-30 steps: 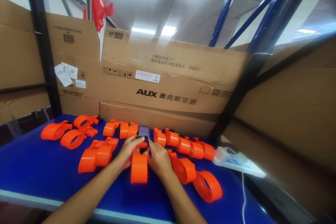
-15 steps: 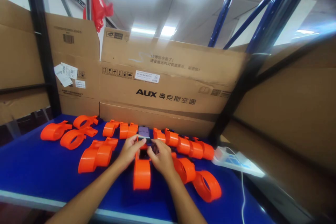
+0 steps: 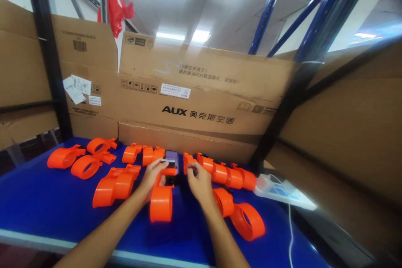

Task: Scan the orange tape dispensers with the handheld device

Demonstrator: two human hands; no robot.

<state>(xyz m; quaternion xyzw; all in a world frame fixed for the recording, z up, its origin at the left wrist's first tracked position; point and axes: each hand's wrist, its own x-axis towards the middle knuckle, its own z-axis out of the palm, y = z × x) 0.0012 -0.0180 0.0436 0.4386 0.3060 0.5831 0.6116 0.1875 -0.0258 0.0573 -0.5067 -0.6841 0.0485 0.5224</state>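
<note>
My left hand is closed around the upper end of an orange ring-shaped holder, thumb on top. A small dark flat piece shows at that end, partly covered by my fingers. The wide orange band hangs below, towards me. Just behind this hand a phone with a lit screen stands or lies among more orange pieces; I cannot tell which. My right hand is apart from the holder, to its right, with fingers curled together near an orange ring. Whatever those fingertips pinch, if anything, is hidden.
Several orange ring holders stand on the blue tabletop, on the left, at the back right and front right. A white power strip with a cable lies at the right. Cardboard panels and rack posts enclose the table.
My right hand has come off the holder and moved right and slightly up. My left hand has shifted the holder a little left, so more of the phone shows.
</note>
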